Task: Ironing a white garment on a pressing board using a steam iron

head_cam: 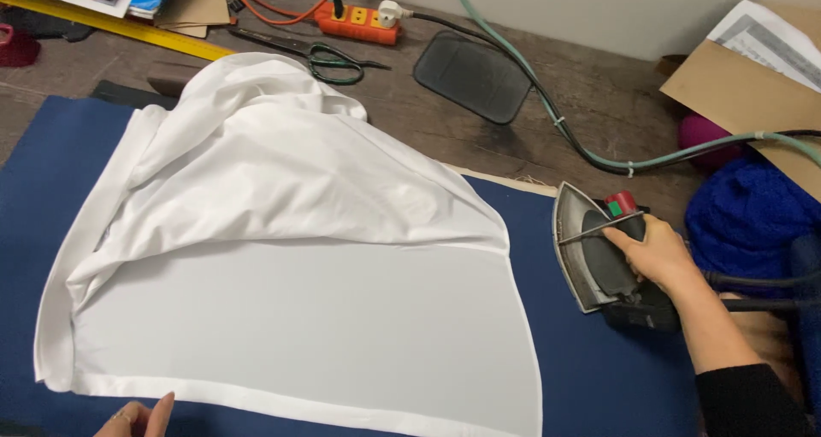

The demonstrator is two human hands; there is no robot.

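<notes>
White cloth (pixel 299 317) lies spread on a dark blue pad (pixel 599 377) covering the desk (pixel 564 95), its near half flat and smooth, its far half bunched into loose folds. Right of it, just off the cloth's edge, stands an iron (pixel 594 249) tipped up so its metal soleplate faces the cloth. The right hand (pixel 654 253) is wrapped around the iron's handle in a closed grip. The left hand (pixel 137 418) shows only at the bottom edge, fingertips just beside the cloth's hemmed near border; whether it touches the hem or how wide its grip is I cannot tell.

Beyond the pad the desk is worn brown wood. On it lie green-handled scissors (pixel 329 61), an orange power strip (pixel 359 22), a dark rounded mat (pixel 475 76) and a pale green hose (pixel 547 103) that curves toward the right. A yellow ruler (pixel 111 25) runs along the far left. Blue yarn (pixel 744 210) and cardboard (pixel 744 95) crowd the right side. Bare blue pad shows between cloth and iron and along the left edge.
</notes>
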